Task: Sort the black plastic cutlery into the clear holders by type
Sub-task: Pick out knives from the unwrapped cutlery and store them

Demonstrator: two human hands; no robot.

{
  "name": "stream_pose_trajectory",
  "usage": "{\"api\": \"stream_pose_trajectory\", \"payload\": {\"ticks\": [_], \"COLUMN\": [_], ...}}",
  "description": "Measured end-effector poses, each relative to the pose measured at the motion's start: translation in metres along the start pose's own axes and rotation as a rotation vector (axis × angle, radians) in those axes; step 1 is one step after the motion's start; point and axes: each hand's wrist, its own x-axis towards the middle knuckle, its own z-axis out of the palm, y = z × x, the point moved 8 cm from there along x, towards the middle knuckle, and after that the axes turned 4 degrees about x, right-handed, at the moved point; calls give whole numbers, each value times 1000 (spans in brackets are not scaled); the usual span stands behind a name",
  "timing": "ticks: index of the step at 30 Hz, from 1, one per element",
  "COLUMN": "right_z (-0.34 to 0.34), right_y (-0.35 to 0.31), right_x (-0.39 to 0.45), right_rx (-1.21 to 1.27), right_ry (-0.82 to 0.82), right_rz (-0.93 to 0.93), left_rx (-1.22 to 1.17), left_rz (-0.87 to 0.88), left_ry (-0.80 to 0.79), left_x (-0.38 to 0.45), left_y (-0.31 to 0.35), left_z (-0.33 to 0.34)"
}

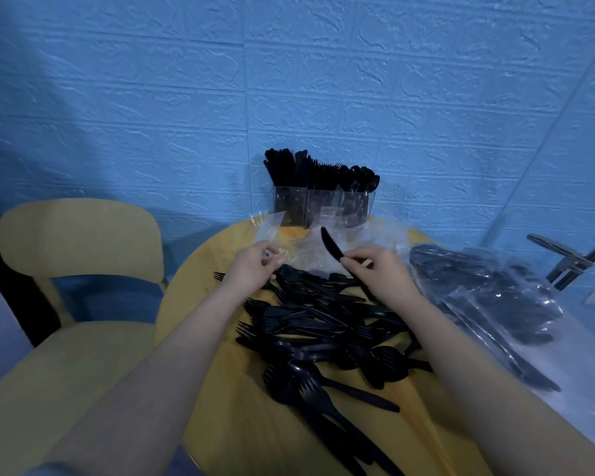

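Right hand (380, 269), fingers curled round a black knife (330, 246), blade raised toward the clear holders (323, 206) at the table's (200, 269) far edge. Left hand (253, 266), fingertips pinching clear wrapping (267, 228). Loose black cutlery (323, 324) heaped between both forearms. Bagged cutlery (488, 297) lying right; yellow chair (76, 235) standing left.

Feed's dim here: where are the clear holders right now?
In the head view, the clear holders stand at the table's far edge against the blue wall, centre of frame, just beyond the knife held in the right hand.
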Motion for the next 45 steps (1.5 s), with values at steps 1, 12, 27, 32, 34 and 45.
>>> {"api": "stream_pose_trajectory", "payload": {"ticks": [1,12,27,32,34,45], "right_z": [-4,9,69,104,112,95], "right_y": [-1,-51,-63,-77,-77,-62], "right_x": [1,-1,-25,-31,-31,-7], "right_rx": [76,500,-309,-443,-542,-446], "right_ry": [29,-77,-403,-538,-581,-406], "right_rz": [22,3,-153,-276,-312,-268], "left_rx": [37,-413,-752,-813,-865,-946], "left_rz": [17,185,-137,-217,-224,-132], "left_ry": [10,-189,61,202,239,283], "left_x": [-1,-45,-90,-97,-99,-103], "left_y": [1,53,-32,-59,-62,-59], "left_z": [-3,-3,-37,-35,-33,-27]}}
